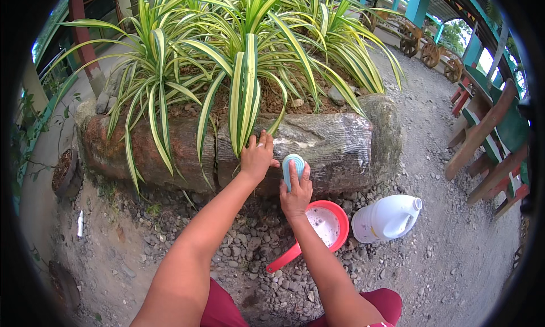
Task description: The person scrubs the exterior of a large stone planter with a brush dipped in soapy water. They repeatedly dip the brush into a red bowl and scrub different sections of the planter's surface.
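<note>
My right hand [296, 198] grips a light-blue scrub brush [294, 165] against the front face of a log-shaped planter border [336, 143]. The bristles are hidden beneath its back. White suds and wet patches mark the border's right half. To the left of the brush, my left hand [256, 158] rests with fingers apart on the border, beside drooping striped leaves [245, 97]. Below my right wrist, a red dipper [345, 224] with foamy liquid in it sits on the stones, partly covered by my forearm. A white plastic jug [383, 219] stands right of the dipper, its mouth uncapped.
Variegated green-and-yellow plants [162, 58] fill the bed behind the border. Wooden chairs [489, 131] with green parts stand at right. A small white bottle [80, 224] lies at left, near a round plant pot [67, 173]. Loose stones [242, 246] cover the ground before me.
</note>
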A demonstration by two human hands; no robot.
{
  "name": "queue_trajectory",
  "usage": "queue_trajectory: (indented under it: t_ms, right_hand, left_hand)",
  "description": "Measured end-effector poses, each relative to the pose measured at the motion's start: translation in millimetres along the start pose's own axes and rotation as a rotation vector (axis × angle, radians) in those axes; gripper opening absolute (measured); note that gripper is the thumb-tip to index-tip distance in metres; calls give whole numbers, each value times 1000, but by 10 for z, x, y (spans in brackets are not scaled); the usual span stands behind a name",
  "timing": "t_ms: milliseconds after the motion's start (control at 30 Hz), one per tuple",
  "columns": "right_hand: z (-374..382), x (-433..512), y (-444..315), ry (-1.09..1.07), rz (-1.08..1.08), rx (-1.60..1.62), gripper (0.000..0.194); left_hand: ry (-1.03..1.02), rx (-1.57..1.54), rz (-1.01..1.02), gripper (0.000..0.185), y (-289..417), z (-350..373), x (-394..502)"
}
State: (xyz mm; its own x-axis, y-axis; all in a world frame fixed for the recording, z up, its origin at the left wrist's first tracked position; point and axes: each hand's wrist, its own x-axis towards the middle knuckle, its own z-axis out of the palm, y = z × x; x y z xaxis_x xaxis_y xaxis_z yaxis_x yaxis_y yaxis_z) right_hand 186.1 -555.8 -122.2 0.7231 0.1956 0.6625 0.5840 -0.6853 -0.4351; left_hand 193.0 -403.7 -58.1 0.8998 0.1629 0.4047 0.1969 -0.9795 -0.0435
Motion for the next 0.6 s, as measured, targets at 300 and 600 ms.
queue_trajectory:
  t_ms: [300, 600]
  right_hand:
    - [-267, 481, 444, 247, 128, -152, 69]
    - [31, 155, -159, 7, -221, -31, 65]
  left_hand:
    - [-61, -73, 72, 83, -99, -144, 46]
    - [-299, -515, 91, 74, -510, -325, 123]
